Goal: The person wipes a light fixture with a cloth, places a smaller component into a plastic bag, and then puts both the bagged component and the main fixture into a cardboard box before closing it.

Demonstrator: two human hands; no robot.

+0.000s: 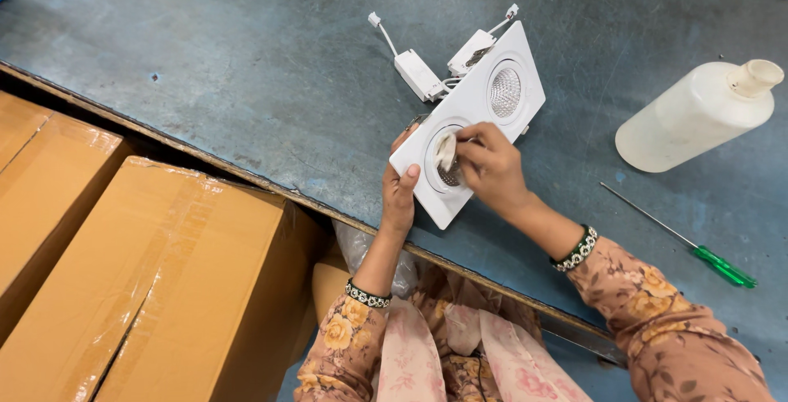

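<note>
Hands meet at centre of the blue-grey worktable (246, 65), both on a white rectangular twin-spot downlight fitting (469, 123) w/ two round lamp openings. I see the left hand (399, 197) closed on the fitting's near-left edge: thumb on the white face, fingertips wrapped behind, so the plate sits tilted up off the table. Right hand (491, 168) has fingers pinched shut on a small white cloth pad (446, 152), pressed into the near lamp opening. Far opening shows a ribbed silver reflector (505, 92), uncovered.

Fitting lies diagonally, near-left corner to far-right corner, approx mid-table, just beyond the table's near edge. Behind its far-left side hang two white rectangular driver boxes (419, 74) w/ thin white leads and small plug ends, resting on the table.

Right of the fitting, well apart, a translucent white plastic bottle (694, 114) w/ cream cap lies on its side. Near-right of that, a thin screwdriver w/ green see-through handle (722, 266) lies flat, shaft pointing far-left.

Left, below the table edge, big brown cardboard cartons (156, 279) sealed w/ clear tape. Both wrists carry beaded green-and-white bangles (576, 250); sleeves are floral brown fabric.
</note>
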